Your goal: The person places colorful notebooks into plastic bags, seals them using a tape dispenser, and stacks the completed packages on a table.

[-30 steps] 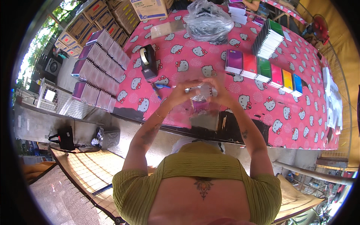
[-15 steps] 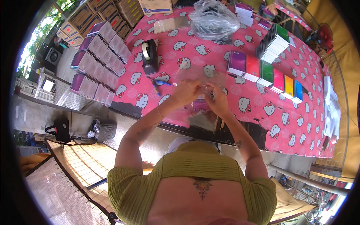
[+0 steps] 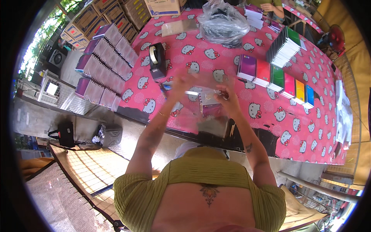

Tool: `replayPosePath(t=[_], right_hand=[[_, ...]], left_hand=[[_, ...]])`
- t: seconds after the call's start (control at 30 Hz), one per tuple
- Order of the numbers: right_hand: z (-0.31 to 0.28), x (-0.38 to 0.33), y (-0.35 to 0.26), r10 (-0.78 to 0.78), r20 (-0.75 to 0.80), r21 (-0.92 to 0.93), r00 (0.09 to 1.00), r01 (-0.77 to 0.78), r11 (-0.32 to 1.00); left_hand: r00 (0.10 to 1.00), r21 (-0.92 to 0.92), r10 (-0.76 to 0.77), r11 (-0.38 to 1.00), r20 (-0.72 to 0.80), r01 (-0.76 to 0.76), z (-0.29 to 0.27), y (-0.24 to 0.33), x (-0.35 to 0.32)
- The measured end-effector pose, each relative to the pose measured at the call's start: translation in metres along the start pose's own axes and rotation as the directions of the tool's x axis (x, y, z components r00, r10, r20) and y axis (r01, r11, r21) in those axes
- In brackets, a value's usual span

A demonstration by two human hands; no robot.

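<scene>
A small notebook (image 3: pixel 210 109) with a purple and white cover lies near the table's front edge, with clear plastic film (image 3: pixel 212 125) around and below it. Over its right side is my right hand (image 3: pixel 228 99), fingers closed together around a small dark thing I cannot make out, close to the plastic. My left hand (image 3: pixel 184 86) is raised to the upper left of the notebook and smeared by motion, so its fingers and anything in them are unclear. Beside it, a blue pen (image 3: pixel 167 87) is partly covered by my wrist. A black tape dispenser (image 3: pixel 157 62) stands beyond it.
Stacks of spiral notebooks (image 3: pixel 102 67) line the table's left edge. A row of colourful notebooks (image 3: pixel 276 77) and a tall stack (image 3: pixel 284 46) stand at right. A clear plastic bag (image 3: pixel 224 25) lies at the back. Another person's hand (image 3: pixel 266 7) shows at the far side.
My hands, together over the notebook before, have parted. The left has moved up and to the left; the right has shifted slightly right, uncovering more of the notebook.
</scene>
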State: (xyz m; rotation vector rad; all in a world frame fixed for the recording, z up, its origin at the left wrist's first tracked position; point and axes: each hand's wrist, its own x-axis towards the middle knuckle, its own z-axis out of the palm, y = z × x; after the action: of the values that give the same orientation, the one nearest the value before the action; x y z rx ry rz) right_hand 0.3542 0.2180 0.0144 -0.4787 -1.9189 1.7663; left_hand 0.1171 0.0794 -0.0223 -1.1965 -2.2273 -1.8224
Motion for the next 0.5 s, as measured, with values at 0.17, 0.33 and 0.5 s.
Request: replayPosePath(t=[0.17, 0.33, 0.5], right_hand=[[0.011, 0.000, -0.002, 0.014, -0.024, 0.023, 1.000, -0.013, 1.000], [0.002, -0.002, 0.006, 0.038, -0.022, -0.027, 0.999, -0.039, 0.999], [0.005, -0.010, -0.014, -0.247, 0.004, -0.392, 0.969, 0.229, 0.891]], left_hand=[[0.871, 0.275, -0.401, 0.836, -0.285, 0.475, -0.128, -0.082, 0.050], [0.598, -0.149, -0.731, 0.665, -0.327, 0.732, -0.116, -0.070, 0.074], [0.986, 0.207, -0.115, 0.968, -0.120, 0.139, -0.064, -0.010, 0.020]])
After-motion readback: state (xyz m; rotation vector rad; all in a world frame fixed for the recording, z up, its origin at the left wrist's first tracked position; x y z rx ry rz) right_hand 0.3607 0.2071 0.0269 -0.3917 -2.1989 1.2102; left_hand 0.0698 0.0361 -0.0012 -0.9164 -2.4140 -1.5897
